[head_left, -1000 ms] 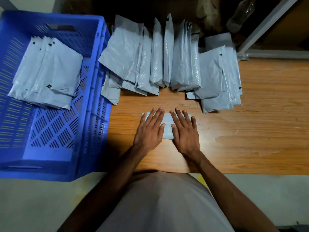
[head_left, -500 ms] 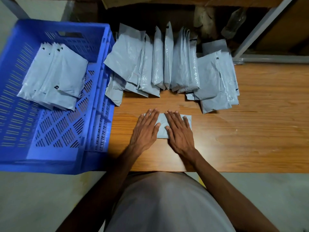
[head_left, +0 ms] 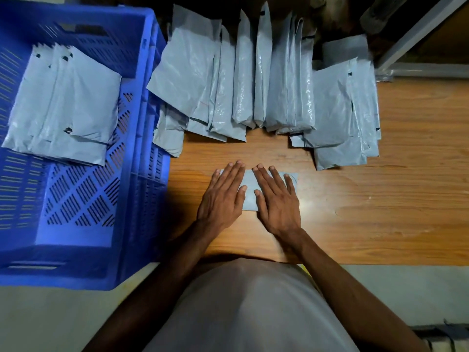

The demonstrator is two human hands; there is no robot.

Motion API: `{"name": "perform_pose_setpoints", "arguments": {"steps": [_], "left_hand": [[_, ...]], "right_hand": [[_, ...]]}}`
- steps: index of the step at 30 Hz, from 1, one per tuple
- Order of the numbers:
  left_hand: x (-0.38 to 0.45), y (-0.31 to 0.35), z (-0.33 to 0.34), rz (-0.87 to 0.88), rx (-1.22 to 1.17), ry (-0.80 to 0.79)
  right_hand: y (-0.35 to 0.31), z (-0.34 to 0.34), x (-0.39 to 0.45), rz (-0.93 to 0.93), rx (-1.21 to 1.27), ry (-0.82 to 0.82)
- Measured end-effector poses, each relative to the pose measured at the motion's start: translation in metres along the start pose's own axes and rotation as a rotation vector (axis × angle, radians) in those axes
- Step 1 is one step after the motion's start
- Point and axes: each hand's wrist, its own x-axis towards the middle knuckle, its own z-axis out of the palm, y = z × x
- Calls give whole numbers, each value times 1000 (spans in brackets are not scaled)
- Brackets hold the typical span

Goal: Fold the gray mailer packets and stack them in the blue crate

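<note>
A folded gray mailer packet (head_left: 250, 190) lies flat on the wooden table (head_left: 380, 212) near its front edge. My left hand (head_left: 223, 196) presses on its left part with straight fingers. My right hand (head_left: 275, 199) presses flat on its right part, and the two hands nearly touch. The blue crate (head_left: 83, 212) stands at the left, off the table's end. Inside it lies a fanned stack of folded packets (head_left: 66, 105). A long row of unfolded gray packets (head_left: 243, 77) leans along the back of the table.
Another pile of flat gray packets (head_left: 345, 118) lies at the back right. A metal frame bar (head_left: 416, 34) runs diagonally at the top right. Bare wood stretches to the right of my hands. The pale floor (head_left: 38, 321) shows below the crate.
Both hands have stayed flat on the folded packet, sliding only slightly across it. The view has shifted a little with my head.
</note>
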Motion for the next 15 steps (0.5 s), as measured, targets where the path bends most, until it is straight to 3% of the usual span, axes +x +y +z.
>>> {"name": "perform_pose_setpoints", "arguments": {"steps": [15], "left_hand": [[-2,-1,-1,-23,-1,-64]], "right_hand": [[1,-2,-5,-10,63,-28]]}}
